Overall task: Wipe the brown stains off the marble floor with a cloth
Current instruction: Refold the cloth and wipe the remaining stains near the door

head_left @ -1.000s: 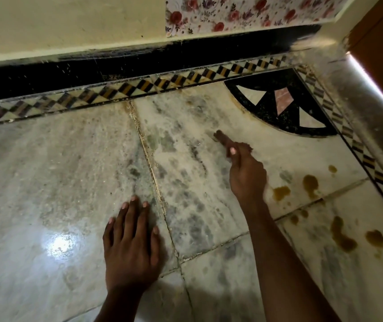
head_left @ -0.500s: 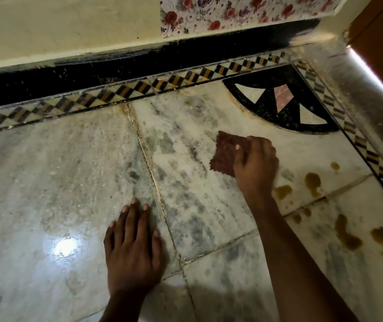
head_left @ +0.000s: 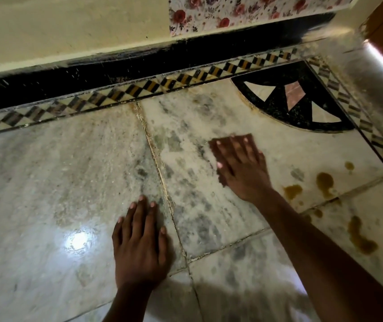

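Observation:
My right hand [head_left: 244, 168] lies flat with its fingers spread and presses a dark reddish-brown cloth [head_left: 213, 146] onto the marble floor [head_left: 58, 182]. The hand covers most of the cloth, so only its edges show around the fingers. Brown stains [head_left: 292, 191] lie to the right of this hand, with a larger blot [head_left: 325, 182] beside them. More stains [head_left: 357, 238] sit on the tile nearer to me. My left hand [head_left: 139, 242] rests flat on the floor at the lower middle, fingers straight, holding nothing.
A black skirting [head_left: 116, 73] and a chequered inlay border [head_left: 139, 89] run along the wall at the back. A black fan-shaped inlay [head_left: 278, 98] fills the far right corner. A raised stone threshold [head_left: 376, 84] and a wooden door lie to the right.
My right hand went from pinching the cloth up off the floor to spreading it flat and pressing on it. The left hand stayed where it was.

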